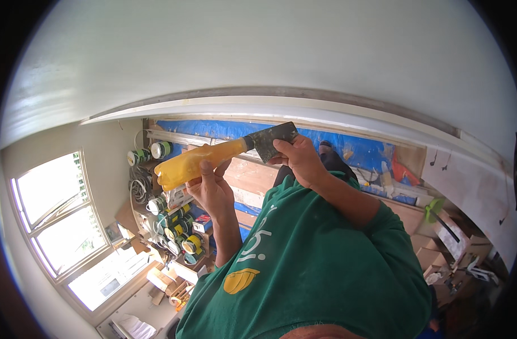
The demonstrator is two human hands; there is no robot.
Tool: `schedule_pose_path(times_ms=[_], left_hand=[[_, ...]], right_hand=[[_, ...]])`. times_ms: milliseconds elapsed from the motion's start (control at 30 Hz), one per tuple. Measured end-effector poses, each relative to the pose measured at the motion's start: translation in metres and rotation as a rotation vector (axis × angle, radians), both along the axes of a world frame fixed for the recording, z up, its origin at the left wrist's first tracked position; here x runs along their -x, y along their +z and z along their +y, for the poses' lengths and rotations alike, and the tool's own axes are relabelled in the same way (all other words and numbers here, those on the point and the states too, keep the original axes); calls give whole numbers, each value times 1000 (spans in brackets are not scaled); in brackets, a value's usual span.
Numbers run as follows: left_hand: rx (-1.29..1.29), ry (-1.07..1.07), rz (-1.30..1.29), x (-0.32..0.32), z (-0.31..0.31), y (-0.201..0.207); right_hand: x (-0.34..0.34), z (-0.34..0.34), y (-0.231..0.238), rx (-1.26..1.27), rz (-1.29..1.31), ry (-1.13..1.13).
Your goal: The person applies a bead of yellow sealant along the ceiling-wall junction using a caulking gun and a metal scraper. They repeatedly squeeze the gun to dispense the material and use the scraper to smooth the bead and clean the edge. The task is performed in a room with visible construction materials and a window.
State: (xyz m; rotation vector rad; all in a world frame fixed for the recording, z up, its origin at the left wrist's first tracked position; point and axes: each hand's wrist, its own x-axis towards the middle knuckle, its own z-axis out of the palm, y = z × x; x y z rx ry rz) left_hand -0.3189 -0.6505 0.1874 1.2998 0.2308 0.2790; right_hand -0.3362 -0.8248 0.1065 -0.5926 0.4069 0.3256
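Note:
In my left hand (pixel 212 191) is a yellow-orange plastic bottle (pixel 197 163), tilted with its base to the left and its neck to the right. The thumb lies along its near side and the fingers are partly hidden behind it. My right hand (pixel 303 161) pinches a dark, stained flat rectangular piece (pixel 268 141) between thumb and fingers. The bottle's dark-ended neck meets the left edge of this piece; whether they are joined I cannot tell.
A large smooth white surface (pixel 269 45) curves over the top, edged by a pale ledge (pixel 258 107). Blue sheeting (pixel 354 148) and boards lie below. Cable reels (pixel 179 229) stand at left near a window (pixel 60 209). A green fan (pixel 433 209) and cardboard boxes are at right.

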Motion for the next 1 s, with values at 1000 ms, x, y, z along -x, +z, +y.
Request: schedule_pose_path(times_ms=[1000], left_hand=[[115,31,-3,2,-3,-6]], right_hand=[[1,-1,6,-27,35,-34]])
